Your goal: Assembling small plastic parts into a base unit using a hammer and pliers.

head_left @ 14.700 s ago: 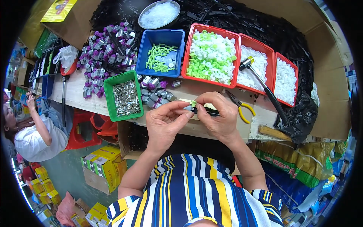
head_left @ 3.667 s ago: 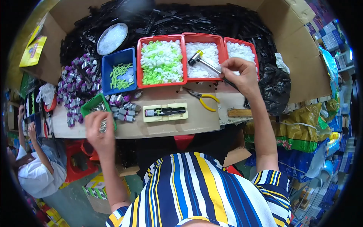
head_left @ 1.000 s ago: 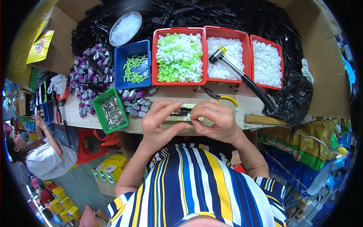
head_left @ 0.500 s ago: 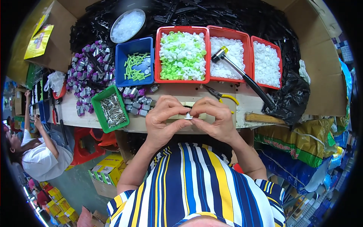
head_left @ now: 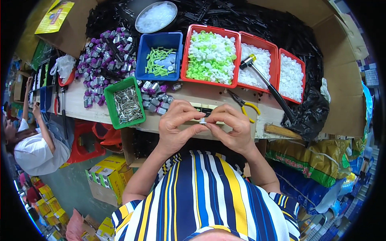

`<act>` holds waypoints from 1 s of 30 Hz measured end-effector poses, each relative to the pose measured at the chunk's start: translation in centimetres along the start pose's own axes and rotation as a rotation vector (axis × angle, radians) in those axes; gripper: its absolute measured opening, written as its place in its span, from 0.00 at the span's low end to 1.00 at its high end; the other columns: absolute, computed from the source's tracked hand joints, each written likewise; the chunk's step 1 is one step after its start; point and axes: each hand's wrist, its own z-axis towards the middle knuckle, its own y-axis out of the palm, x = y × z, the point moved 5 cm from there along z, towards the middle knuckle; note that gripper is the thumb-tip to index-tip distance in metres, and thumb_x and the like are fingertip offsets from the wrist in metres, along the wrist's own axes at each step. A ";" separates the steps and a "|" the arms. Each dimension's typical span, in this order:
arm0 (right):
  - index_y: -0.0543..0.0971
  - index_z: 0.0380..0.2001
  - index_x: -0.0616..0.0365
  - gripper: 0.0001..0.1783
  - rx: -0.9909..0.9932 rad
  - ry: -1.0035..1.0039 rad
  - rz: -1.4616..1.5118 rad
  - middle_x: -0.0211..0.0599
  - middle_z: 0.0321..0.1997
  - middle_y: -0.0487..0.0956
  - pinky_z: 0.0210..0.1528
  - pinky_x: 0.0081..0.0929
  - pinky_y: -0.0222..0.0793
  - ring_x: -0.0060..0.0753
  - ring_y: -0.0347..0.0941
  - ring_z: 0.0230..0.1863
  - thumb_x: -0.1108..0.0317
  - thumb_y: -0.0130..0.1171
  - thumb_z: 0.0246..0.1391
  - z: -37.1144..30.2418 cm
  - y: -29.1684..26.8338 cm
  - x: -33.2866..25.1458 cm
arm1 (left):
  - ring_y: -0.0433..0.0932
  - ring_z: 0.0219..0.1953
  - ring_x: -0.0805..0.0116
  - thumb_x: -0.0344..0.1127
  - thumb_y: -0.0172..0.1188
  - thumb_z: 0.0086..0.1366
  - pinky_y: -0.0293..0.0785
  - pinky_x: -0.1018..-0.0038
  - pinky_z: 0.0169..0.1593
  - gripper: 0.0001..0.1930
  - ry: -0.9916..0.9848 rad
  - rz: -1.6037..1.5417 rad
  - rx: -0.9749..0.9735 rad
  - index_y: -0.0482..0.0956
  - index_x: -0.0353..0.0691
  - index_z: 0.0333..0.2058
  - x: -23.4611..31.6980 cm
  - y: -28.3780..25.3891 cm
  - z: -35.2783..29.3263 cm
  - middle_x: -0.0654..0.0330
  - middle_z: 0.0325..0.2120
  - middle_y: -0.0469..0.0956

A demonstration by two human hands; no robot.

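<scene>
My left hand [head_left: 177, 125] and my right hand [head_left: 232, 127] meet at the front edge of the workbench [head_left: 209, 94], fingertips pinched together on a small white part [head_left: 204, 119]. Just behind my fingers lies a yellow-and-black block [head_left: 204, 108], mostly hidden by them. A green tray of metal pins [head_left: 124, 102] stands left of my left hand. Farther back are a blue tray of green pieces [head_left: 159, 55] and a red tray of white and green caps [head_left: 211, 55].
Two more red trays of white parts [head_left: 261, 64] [head_left: 291, 76] hold a hammer [head_left: 265, 82]. Yellow-handled pliers [head_left: 245, 106] lie right of my hands. Purple-and-silver parts [head_left: 104, 60] are heaped at left. Another person [head_left: 32, 144] sits at lower left.
My hands have stayed together at the bench edge, shifting slightly while working the small part; earlier they were apart, the right reaching to the red trays and the left to the green tray.
</scene>
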 end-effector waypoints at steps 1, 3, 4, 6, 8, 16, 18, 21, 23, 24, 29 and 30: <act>0.82 0.32 0.63 0.10 -0.014 -0.025 -0.058 0.40 0.32 0.80 0.35 0.27 0.72 0.34 0.78 0.33 0.81 0.68 0.42 -0.1 -0.1 -0.1 | 0.74 0.38 0.64 0.32 0.76 0.46 0.71 0.70 0.43 0.16 0.006 0.031 -0.012 0.87 0.39 0.37 0.1 0.1 0.0 0.61 0.30 0.81; 0.83 0.33 0.62 0.11 -0.026 -0.047 -0.117 0.39 0.32 0.79 0.35 0.27 0.72 0.34 0.77 0.32 0.81 0.68 0.42 -0.4 -0.2 -0.1 | 0.74 0.38 0.64 0.32 0.76 0.46 0.71 0.69 0.43 0.16 0.012 0.060 -0.027 0.87 0.39 0.37 0.0 0.2 0.0 0.61 0.30 0.81; 0.83 0.33 0.62 0.11 -0.026 -0.035 -0.142 0.38 0.31 0.77 0.34 0.27 0.71 0.33 0.76 0.31 0.81 0.68 0.42 -0.6 -0.3 0.1 | 0.74 0.38 0.63 0.32 0.76 0.45 0.71 0.69 0.43 0.17 0.025 0.090 -0.040 0.87 0.38 0.37 0.0 0.4 0.0 0.61 0.30 0.81; 0.83 0.33 0.61 0.12 -0.025 -0.020 -0.166 0.37 0.31 0.76 0.33 0.26 0.70 0.32 0.74 0.30 0.81 0.68 0.41 -1.0 -0.3 0.5 | 0.74 0.38 0.63 0.32 0.76 0.45 0.71 0.69 0.44 0.18 0.036 0.121 -0.057 0.86 0.38 0.37 -0.2 0.6 0.0 0.61 0.30 0.81; 0.84 0.33 0.60 0.12 0.018 -0.056 -0.174 0.36 0.29 0.72 0.31 0.26 0.66 0.31 0.70 0.30 0.81 0.68 0.41 -1.0 -0.5 0.9 | 0.74 0.39 0.61 0.32 0.76 0.44 0.71 0.68 0.44 0.21 0.075 0.199 -0.052 0.85 0.38 0.40 -0.5 0.8 -0.1 0.60 0.32 0.81; 0.83 0.31 0.60 0.10 0.050 -0.031 -0.297 0.36 0.29 0.70 0.30 0.27 0.64 0.32 0.69 0.29 0.79 0.68 0.41 -1.1 0.1 3.8 | 0.75 0.39 0.58 0.31 0.75 0.45 0.71 0.64 0.42 0.19 0.374 0.634 -0.024 0.84 0.39 0.38 -0.3 1.0 -2.2 0.60 0.31 0.78; 0.83 0.30 0.60 0.09 0.039 -0.041 -0.328 0.36 0.29 0.70 0.30 0.28 0.64 0.34 0.69 0.30 0.78 0.68 0.41 -1.0 0.3 3.7 | 0.75 0.39 0.59 0.30 0.74 0.46 0.70 0.63 0.40 0.17 0.474 0.728 -0.037 0.84 0.40 0.37 -0.4 1.4 -3.0 0.61 0.33 0.77; 0.82 0.30 0.60 0.08 -0.014 -0.064 -0.416 0.37 0.29 0.71 0.32 0.31 0.65 0.36 0.71 0.30 0.76 0.68 0.42 -0.8 0.7 3.4 | 0.74 0.41 0.58 0.30 0.74 0.47 0.69 0.63 0.40 0.16 0.491 0.741 -0.037 0.84 0.41 0.38 -1.1 1.7 -3.6 0.61 0.35 0.77; 0.81 0.30 0.60 0.08 -0.033 -0.065 -0.461 0.37 0.30 0.71 0.33 0.33 0.65 0.38 0.71 0.31 0.75 0.68 0.43 -0.8 0.8 3.5 | 0.74 0.42 0.58 0.31 0.74 0.48 0.69 0.63 0.41 0.16 0.495 0.760 -0.030 0.84 0.42 0.38 -1.4 1.9 -3.8 0.62 0.36 0.77; 0.81 0.30 0.60 0.08 -0.039 -0.065 -0.464 0.37 0.30 0.71 0.33 0.33 0.65 0.38 0.71 0.31 0.75 0.68 0.43 -0.7 0.8 3.5 | 0.74 0.43 0.58 0.32 0.73 0.49 0.69 0.63 0.42 0.15 0.503 0.781 -0.028 0.85 0.43 0.38 -1.5 2.1 -3.9 0.62 0.37 0.77; 0.81 0.30 0.60 0.08 -0.115 -0.037 -0.524 0.38 0.31 0.71 0.34 0.33 0.65 0.38 0.71 0.33 0.75 0.66 0.43 -0.5 1.1 3.4 | 0.72 0.47 0.63 0.36 0.65 0.57 0.64 0.65 0.48 0.11 0.501 0.876 -0.021 0.84 0.44 0.40 -2.2 2.8 -4.0 0.63 0.40 0.76; 0.81 0.30 0.60 0.08 -0.119 -0.038 -0.523 0.38 0.31 0.71 0.34 0.33 0.65 0.38 0.71 0.33 0.75 0.66 0.43 -0.4 1.2 3.3 | 0.72 0.48 0.64 0.36 0.64 0.58 0.63 0.64 0.50 0.11 0.491 0.897 -0.010 0.84 0.45 0.40 -2.3 2.9 -3.9 0.64 0.40 0.76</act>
